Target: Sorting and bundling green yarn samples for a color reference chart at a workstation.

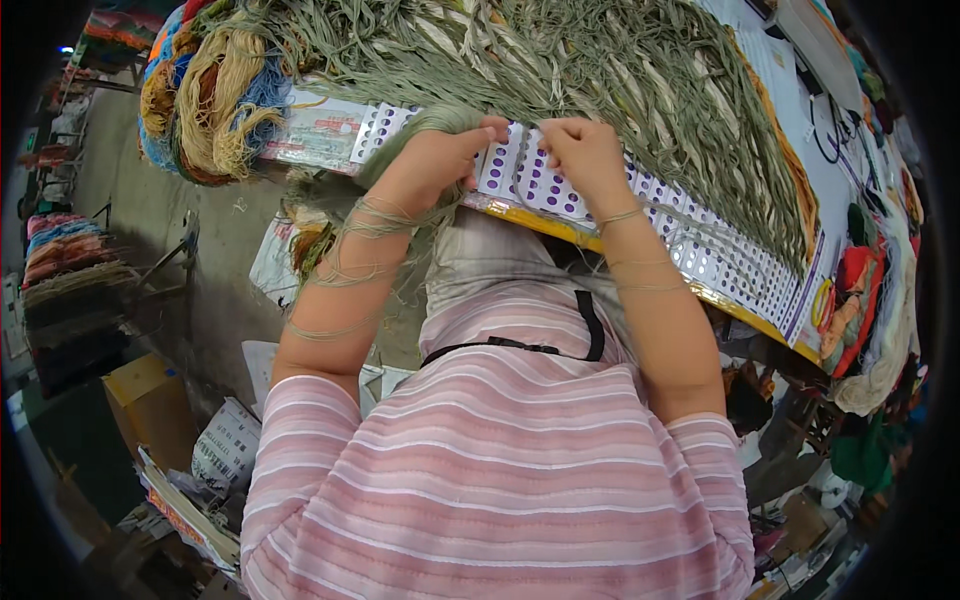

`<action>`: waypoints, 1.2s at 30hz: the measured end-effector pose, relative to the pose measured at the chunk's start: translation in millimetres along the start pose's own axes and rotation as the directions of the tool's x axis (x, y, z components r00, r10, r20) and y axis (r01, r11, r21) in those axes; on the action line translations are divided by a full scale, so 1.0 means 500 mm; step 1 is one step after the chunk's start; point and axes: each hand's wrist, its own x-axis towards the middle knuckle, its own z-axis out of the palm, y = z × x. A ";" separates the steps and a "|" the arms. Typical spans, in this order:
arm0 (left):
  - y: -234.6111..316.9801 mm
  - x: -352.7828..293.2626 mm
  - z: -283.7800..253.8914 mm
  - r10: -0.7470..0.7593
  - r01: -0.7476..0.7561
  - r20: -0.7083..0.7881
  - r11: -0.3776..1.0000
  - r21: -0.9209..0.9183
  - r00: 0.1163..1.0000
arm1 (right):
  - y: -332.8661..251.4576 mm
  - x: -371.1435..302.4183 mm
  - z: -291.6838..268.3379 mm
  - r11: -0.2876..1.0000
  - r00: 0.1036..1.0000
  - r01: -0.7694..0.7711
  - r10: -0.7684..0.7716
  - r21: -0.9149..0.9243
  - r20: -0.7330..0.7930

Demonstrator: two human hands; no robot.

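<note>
A hank of grey-green yarn loops over my left hand, which is closed around it with thumb and forefinger reaching to the right. Some of its strands hang below the wrist and wind loosely round my left forearm. My right hand is a short way to the right, its thumb and fingers pinched together. Whatever is in that pinch is too fine to make out. A few thin strands also circle my right wrist and forearm. Beneath both hands lies a white sheet with rows of purple dots, along the table's near edge.
A thick layer of grey-green yarn hanks covers the table beyond my hands. Cream and blue yarn bundles hang over its left end. More coloured yarn hangs at the right. A cardboard box stands on the floor at lower left.
</note>
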 end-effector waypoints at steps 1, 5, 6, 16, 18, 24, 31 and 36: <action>0.004 -0.003 0.006 0.002 -0.002 0.033 1.000 -0.005 0.999 | 0.017 0.003 -0.001 1.000 1.000 -0.003 0.003 0.001 0.000; 0.006 0.002 0.016 0.024 -0.024 0.001 0.999 0.022 1.000 | 0.009 -0.004 -0.006 1.000 1.000 -0.009 0.009 0.014 -0.023; 0.013 -0.004 0.022 0.154 -0.153 -0.016 0.987 0.047 0.988 | -0.009 -0.010 -0.013 0.999 0.999 0.002 0.000 -0.047 0.042; 0.016 -0.026 -0.045 0.180 -0.095 0.340 0.963 -0.251 0.923 | -0.170 -0.056 -0.203 0.762 0.787 0.506 -0.216 -0.404 0.578; 0.027 -0.051 -0.102 0.167 -0.094 0.272 0.960 -0.263 0.948 | -0.195 -0.087 -0.318 0.899 0.886 0.137 0.077 -0.416 0.458; -0.003 -0.096 -0.304 0.280 -0.292 -0.104 0.799 -0.525 0.954 | -0.076 -0.247 -0.916 0.955 0.812 0.075 0.109 0.288 -0.574; 0.061 -0.092 -0.179 0.362 -0.352 -0.064 0.826 -0.441 0.930 | -0.089 -0.195 -0.728 0.738 0.872 0.414 -0.154 0.533 -0.464; 0.008 0.001 -0.017 0.140 -0.138 0.006 0.985 -0.105 0.990 | -0.070 -0.050 -0.117 0.991 0.991 -0.047 0.062 0.126 -0.118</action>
